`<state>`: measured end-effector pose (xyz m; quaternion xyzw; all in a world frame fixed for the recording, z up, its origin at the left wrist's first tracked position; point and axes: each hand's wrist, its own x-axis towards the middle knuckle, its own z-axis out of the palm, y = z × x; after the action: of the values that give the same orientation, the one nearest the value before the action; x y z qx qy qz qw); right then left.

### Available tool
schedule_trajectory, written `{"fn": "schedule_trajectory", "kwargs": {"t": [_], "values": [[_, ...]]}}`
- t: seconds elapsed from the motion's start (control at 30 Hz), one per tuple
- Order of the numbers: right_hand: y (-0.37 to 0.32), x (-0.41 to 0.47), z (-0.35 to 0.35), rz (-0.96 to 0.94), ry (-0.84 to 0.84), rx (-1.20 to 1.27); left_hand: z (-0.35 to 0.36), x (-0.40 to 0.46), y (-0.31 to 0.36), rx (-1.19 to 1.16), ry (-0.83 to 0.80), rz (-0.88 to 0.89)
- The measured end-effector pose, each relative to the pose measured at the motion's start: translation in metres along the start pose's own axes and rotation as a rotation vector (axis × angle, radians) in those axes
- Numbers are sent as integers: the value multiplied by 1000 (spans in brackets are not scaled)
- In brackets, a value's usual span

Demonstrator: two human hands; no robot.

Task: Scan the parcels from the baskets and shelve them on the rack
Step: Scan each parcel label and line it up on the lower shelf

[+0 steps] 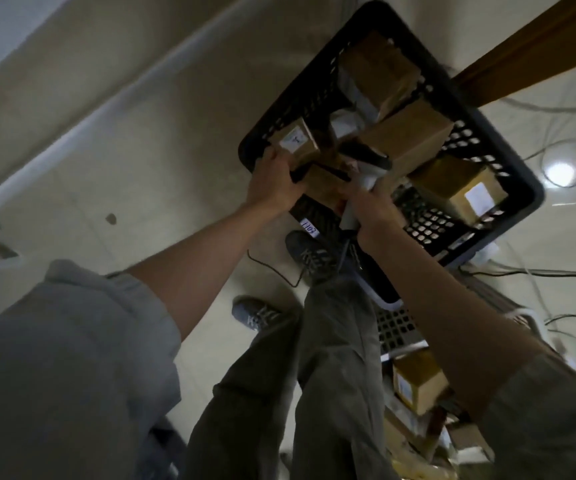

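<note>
A black basket [508, 157] with a perforated lattice wall holds plain brown cardboard parcels [408, 140], several bearing white labels. In the basket's near corner, a small brown box [297, 142] carries a white sticker with dark marks. The scanner [366, 168] is pale grey with a black head. A white tag [309, 228] with dark handwritten digits sits on the basket's outer wall. The person wears a light grey sleeve [72, 341], olive-grey trousers [331, 358] and blue-grey shoes [255, 315] with pale laces. The floor [141, 168] is cream, crossed by white and black cables.
</note>
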<state>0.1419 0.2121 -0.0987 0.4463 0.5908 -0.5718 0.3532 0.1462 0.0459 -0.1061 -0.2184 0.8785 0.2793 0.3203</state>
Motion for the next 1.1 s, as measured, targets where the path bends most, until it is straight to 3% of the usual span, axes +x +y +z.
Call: {"fn": "schedule_trajectory", "kwargs": {"t": [0.37, 0.7, 0.9, 1.1], "values": [[28, 108, 33, 15, -33, -19, 53, 123, -31, 206, 19, 32], [39, 126, 35, 32, -32, 41, 85, 134, -49, 517, 343, 113], [37, 111, 27, 34, 1, 60, 75, 113, -46, 463, 350, 85], [14, 50, 30, 47, 55, 46, 9, 43, -27, 294, 409, 178]]}}
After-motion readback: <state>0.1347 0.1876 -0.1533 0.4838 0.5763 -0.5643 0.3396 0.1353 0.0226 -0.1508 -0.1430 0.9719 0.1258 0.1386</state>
